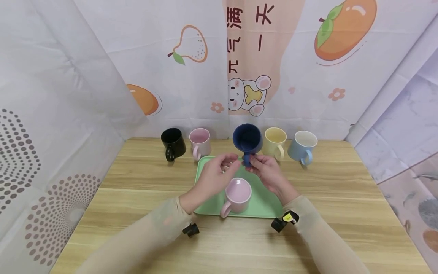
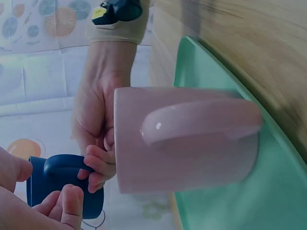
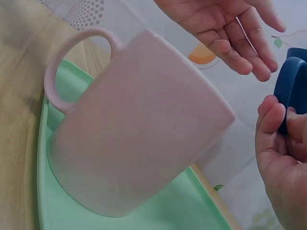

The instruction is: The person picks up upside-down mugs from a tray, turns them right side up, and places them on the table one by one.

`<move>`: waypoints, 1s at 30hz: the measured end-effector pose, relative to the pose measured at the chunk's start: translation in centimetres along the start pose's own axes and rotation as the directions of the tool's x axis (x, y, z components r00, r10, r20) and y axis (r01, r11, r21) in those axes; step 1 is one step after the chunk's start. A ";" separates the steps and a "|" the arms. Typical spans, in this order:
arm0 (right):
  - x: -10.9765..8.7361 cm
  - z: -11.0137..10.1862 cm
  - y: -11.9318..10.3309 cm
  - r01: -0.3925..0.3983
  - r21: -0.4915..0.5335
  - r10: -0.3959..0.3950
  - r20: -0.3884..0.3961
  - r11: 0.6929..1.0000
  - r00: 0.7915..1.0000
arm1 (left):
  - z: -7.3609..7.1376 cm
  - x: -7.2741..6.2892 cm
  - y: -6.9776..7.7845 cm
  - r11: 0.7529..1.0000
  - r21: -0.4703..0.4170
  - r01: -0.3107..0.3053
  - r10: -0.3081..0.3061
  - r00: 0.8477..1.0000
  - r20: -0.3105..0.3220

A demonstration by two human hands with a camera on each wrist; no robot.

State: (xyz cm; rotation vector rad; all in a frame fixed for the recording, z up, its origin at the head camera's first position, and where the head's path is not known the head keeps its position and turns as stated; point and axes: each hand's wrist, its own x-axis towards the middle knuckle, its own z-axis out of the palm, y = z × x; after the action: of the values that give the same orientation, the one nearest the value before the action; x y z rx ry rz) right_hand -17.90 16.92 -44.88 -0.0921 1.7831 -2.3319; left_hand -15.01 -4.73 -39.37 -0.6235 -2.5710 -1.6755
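Observation:
A dark blue mug point(image 1: 248, 140) is held up over the far edge of a green tray point(image 1: 265, 201), its mouth facing up toward me. My right hand point(image 1: 270, 173) pinches its handle, as the right wrist view also shows at the blue handle point(image 3: 287, 86). Just left of the mug is my left hand point(image 1: 215, 174); its fingers are loosely bent and, in the right wrist view, the left hand point(image 3: 223, 28) is apart from the mug. Below both hands a pink mug point(image 1: 238, 196) stands upright on the tray, handle toward the near left.
Along the back of the wooden table point(image 1: 143, 182) stand a black mug point(image 1: 174, 144), another pink mug point(image 1: 201, 142), a yellow mug point(image 1: 273, 142) and a light blue mug point(image 1: 301, 146). A printed curtain point(image 1: 147, 45) hangs right behind them.

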 end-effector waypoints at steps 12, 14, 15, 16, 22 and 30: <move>0.4 -0.1 0.5 -0.002 0.059 0.001 0.007 0.998 1.000 | 1.5 1.5 1.0 0.985 -0.150 0.083 -0.081 0.997 0.019; 0.4 0.0 0.5 0.000 0.058 0.000 0.007 0.998 1.000 | 1.6 1.6 1.1 0.980 -0.172 0.100 -0.098 0.995 0.022; 0.4 0.0 0.6 0.000 0.058 0.000 0.006 0.998 1.000 | 1.7 1.6 1.2 0.977 -0.182 0.108 -0.106 0.994 0.021; 0.4 0.1 0.6 -0.001 0.058 0.001 0.006 0.998 1.000 | 1.7 1.6 1.1 0.975 -0.190 0.113 -0.111 0.994 0.019; 0.4 0.2 0.5 -0.008 0.059 0.007 0.019 0.998 1.000 | 2.0 1.4 1.1 0.964 -0.224 0.143 -0.146 0.989 0.002; 0.5 0.3 0.9 0.017 0.042 -0.019 0.048 0.999 0.999 | 2.2 1.3 0.9 0.944 -0.286 0.165 -0.174 0.985 -0.003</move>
State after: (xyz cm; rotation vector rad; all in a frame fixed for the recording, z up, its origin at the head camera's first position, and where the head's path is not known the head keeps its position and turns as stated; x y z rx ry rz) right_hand -18.24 16.29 -45.66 -0.1569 1.7176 -2.3573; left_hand -15.44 -2.05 -39.29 -0.3878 -2.4456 -2.1171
